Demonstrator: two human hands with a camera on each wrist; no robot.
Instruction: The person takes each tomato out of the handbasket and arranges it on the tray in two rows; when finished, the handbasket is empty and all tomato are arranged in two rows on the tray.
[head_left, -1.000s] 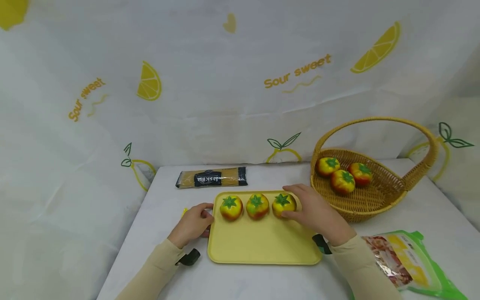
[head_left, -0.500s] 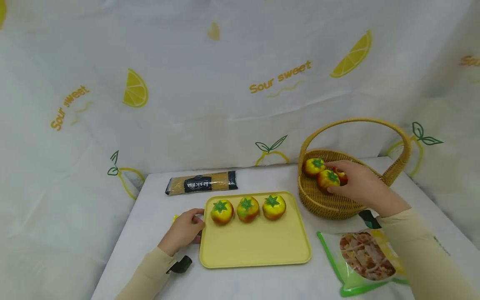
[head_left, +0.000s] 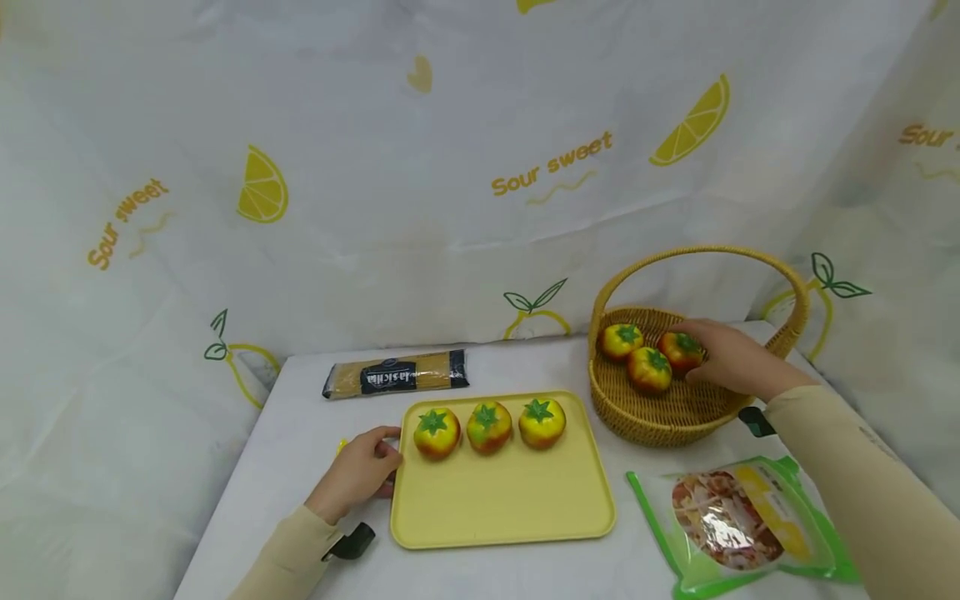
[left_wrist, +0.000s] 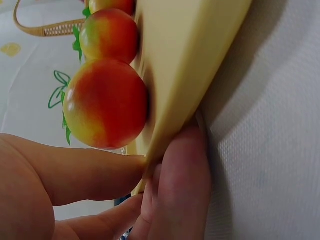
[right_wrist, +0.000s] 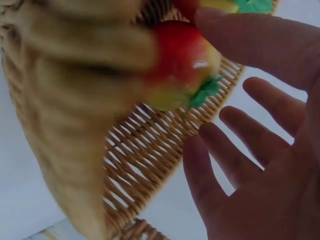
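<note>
- On the white table, from the left: one left hand (head_left: 358, 468) pinches the near-left edge of the single yellow tray (head_left: 502, 508), thumb on top.
- Three tomatoes (head_left: 487, 426) line the tray's far side; its near half lies bare.
- One wicker basket (head_left: 675, 408) holds three more tomatoes (head_left: 649, 369).
- One right hand (head_left: 731, 360), fingers spread, reaches in and touches the rightmost tomato (head_left: 679, 350).

Woven wicker basket (head_left: 675, 412), smooth matt plastic tray (head_left: 502, 508), glossy tomatoes (head_left: 489, 427)
</note>
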